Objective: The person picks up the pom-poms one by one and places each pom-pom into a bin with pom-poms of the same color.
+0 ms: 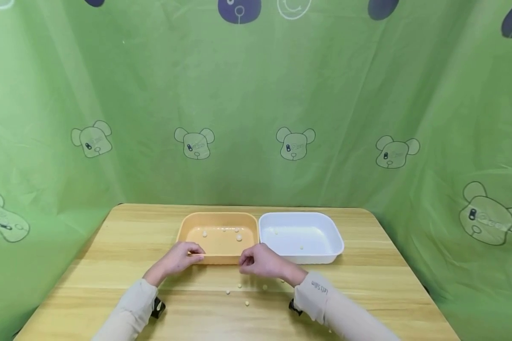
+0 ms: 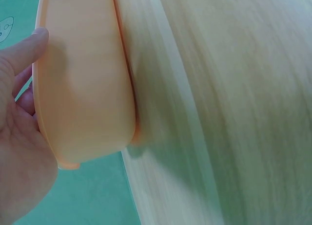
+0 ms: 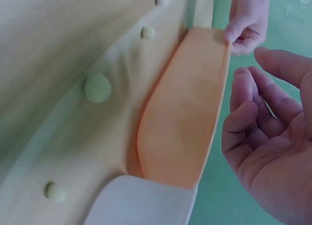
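Observation:
My left hand (image 1: 175, 259) grips the near rim of an orange plastic tray (image 1: 215, 247) at its left end, thumb on the outside of the wall. Inside this tray lie several small pale balls (image 1: 239, 237). At the tray's near right corner hovers my right hand (image 1: 264, 261); in the right wrist view its fingers (image 3: 241, 119) are loosely bent, the thumb stands apart, and nothing is held. Touching the orange tray on its right is a white tray (image 1: 320, 237) with a few tiny yellowish balls (image 1: 301, 247) in it.
Several loose pale balls (image 1: 247, 303) lie on the wooden table (image 1: 392, 293) in front of the trays, one close below the right hand in the right wrist view. A green patterned curtain (image 1: 247, 94) surrounds the table at the back and sides.

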### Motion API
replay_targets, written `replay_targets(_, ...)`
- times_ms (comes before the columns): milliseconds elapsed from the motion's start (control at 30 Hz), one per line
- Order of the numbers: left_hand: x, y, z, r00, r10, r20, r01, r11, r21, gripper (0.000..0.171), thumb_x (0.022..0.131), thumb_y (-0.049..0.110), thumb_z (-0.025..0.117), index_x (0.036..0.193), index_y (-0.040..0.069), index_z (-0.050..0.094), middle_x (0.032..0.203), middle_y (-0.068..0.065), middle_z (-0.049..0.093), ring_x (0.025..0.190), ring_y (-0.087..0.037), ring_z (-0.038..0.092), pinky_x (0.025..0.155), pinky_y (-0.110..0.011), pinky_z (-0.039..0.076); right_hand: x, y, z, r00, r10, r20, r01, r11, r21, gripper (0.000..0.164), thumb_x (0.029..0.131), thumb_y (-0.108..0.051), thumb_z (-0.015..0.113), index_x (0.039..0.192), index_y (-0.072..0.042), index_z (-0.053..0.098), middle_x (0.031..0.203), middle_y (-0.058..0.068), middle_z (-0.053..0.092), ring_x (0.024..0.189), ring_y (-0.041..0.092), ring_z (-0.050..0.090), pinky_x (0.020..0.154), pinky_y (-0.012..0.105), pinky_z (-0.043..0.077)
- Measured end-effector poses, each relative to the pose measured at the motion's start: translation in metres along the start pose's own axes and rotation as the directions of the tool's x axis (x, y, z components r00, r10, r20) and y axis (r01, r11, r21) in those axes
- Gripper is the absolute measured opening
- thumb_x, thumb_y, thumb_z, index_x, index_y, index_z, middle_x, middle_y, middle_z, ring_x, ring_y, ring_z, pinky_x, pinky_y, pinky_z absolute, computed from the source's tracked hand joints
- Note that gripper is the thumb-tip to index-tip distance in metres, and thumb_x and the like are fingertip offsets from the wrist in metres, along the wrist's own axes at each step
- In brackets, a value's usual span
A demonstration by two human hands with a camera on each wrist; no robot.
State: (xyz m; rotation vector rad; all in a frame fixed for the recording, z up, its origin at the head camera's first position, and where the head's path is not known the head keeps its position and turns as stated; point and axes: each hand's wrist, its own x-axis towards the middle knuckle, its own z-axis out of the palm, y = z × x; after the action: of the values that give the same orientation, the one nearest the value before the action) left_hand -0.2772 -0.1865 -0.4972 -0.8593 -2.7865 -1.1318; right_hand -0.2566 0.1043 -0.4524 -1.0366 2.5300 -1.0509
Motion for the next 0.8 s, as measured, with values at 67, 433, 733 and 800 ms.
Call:
replay_targets(67, 0.0, -0.001, 0.0, 1.0, 0.002, -0.002, -0.002, 1.0, 0.004, 0.007, 0.089, 0.016, 0.065, 0.09, 0.012, 0.071, 0.084, 0.01, 0.067, 0.077, -0.006, 0.058, 0.071, -0.028, 0.048, -0.001, 0.0, 0.003, 1.0, -0.002, 0.012, 0.002, 1.0, -0.006, 0.006, 0.081, -0.005, 0.07, 0.086, -0.002, 0.071, 0.073, -0.009, 0.064, 0.067, 0.001, 0.058, 0.065, 0.02, 0.05)
replay_targets(433, 0.0, -0.001, -0.001, 1.0, -0.018, 0.011, 0.018, 1.0, 0.0, 0.006, 0.089, 0.017, 0.066, 0.09, 0.015, 0.071, 0.084, 0.013, 0.066, 0.077, -0.005, 0.058, 0.072, -0.027, 0.047, 0.0, 0.002, 0.023, 0.998, -0.003, 0.056, 0.006, 0.999, -0.049, 0.01, 0.079, -0.004, 0.071, 0.089, -0.002, 0.071, 0.072, -0.012, 0.061, 0.067, -0.002, 0.056, 0.063, 0.017, 0.048)
replay_targets(733, 0.0, 0.001, -0.001, 1.0, -0.021, 0.017, 0.021, 1.0, 0.003, 0.007, 0.089, 0.016, 0.065, 0.091, 0.013, 0.071, 0.084, 0.012, 0.066, 0.076, -0.006, 0.058, 0.072, -0.028, 0.047, 0.007, 0.001, 0.035, 0.993, -0.006, 0.115, 0.031, 0.974, -0.223, 0.013, 0.077, -0.007, 0.072, 0.09, -0.007, 0.073, 0.073, -0.013, 0.063, 0.067, -0.006, 0.054, 0.063, 0.012, 0.045)
replay_targets(800, 0.0, 0.001, -0.001, 1.0, -0.012, 0.01, 0.012, 1.0, 0.004, 0.007, 0.089, 0.016, 0.066, 0.09, 0.012, 0.071, 0.084, 0.011, 0.066, 0.076, -0.006, 0.058, 0.072, -0.028, 0.047, 0.008, 0.001, 0.037, 0.992, -0.004, 0.128, 0.036, 0.969, -0.246, 0.014, 0.077, -0.008, 0.072, 0.091, -0.008, 0.073, 0.074, -0.013, 0.063, 0.067, -0.006, 0.053, 0.063, 0.012, 0.044)
